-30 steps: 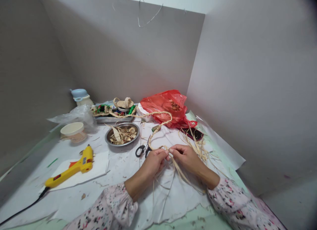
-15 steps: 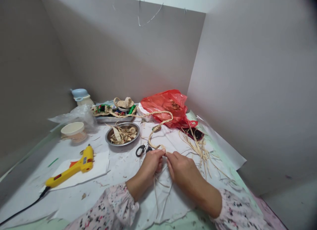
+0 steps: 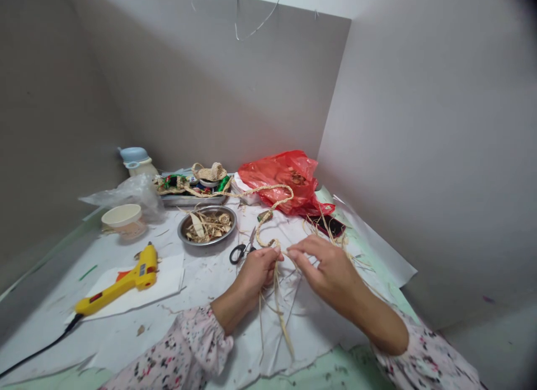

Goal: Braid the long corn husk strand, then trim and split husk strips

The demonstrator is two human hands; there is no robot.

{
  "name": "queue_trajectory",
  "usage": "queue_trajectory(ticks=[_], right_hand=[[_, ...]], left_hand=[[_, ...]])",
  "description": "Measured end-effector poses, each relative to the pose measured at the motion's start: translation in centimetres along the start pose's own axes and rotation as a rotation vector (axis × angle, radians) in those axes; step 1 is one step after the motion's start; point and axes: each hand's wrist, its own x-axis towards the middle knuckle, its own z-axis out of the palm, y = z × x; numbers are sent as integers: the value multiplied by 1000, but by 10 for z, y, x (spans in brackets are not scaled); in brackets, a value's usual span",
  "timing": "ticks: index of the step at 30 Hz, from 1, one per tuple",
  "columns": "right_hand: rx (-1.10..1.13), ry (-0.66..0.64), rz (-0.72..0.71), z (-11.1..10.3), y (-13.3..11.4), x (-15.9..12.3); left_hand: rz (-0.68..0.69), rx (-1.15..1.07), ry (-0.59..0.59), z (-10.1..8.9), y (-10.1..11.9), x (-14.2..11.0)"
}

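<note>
A long braided straw cord [image 3: 289, 197] runs from the tray at the back, curves over the paper and ends at my left hand [image 3: 262, 267], whose thumb and fingers pinch it. Loose straw strands [image 3: 282, 317] hang down below that grip. My right hand [image 3: 323, 261] is just to the right, its thumb and forefinger closed on a thin straw strand that leads from the braid. Beyond my left hand lie black-handled scissors [image 3: 239, 253], partly covered by it.
A metal bowl [image 3: 180, 233] of straw scraps, a yellow glue gun [image 3: 145, 269] and a white cup [image 3: 121, 216] are on the left. At the back are a tray [image 3: 195, 200] and a red plastic bag [image 3: 272, 172]. A dark phone-like object [image 3: 333, 226] lies right, beside straw.
My right hand has moved right and slightly up, away from my left, drawing a strand out. More strands hang below my left hand, which stays at the braid.
</note>
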Motion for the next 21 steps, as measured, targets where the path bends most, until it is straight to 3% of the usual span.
queue_trajectory(ticks=[2, 7, 11, 16, 21], right_hand=[[26, 43, 100, -1, 13, 7], [416, -234, 296, 23, 38, 9], [657, -252, 436, 34, 40, 5], [673, -232, 431, 32, 43, 6], [465, -106, 355, 40, 47, 2]], left_hand=[[-17, 26, -31, 1, 0, -1], [-13, 133, -62, 6, 2, -3], [-25, 196, -86, 7, 4, -4], [25, 270, -47, 7, 0, -2], [239, 626, 23, 4, -5, 0]])
